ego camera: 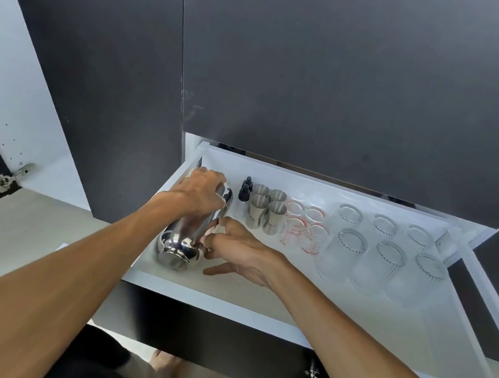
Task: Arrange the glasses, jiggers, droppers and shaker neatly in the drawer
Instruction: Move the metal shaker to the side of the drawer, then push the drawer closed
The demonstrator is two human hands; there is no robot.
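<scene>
Shiny steel shaker (184, 237) on its side; left hand (201, 193) round it; right hand (243, 251) against it, grip unclear.

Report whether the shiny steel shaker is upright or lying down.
Lying down: the shiny steel shaker rests lengthwise on the white drawer floor.

Both arms reach forward, left hand (201, 193) clenched, right hand (243, 253) with fingers (210, 240) curled, thumb out

Shaker (186, 237), 2 droppers (243, 196), 4 jiggers (259, 204), 10 glasses (345, 249)
</scene>
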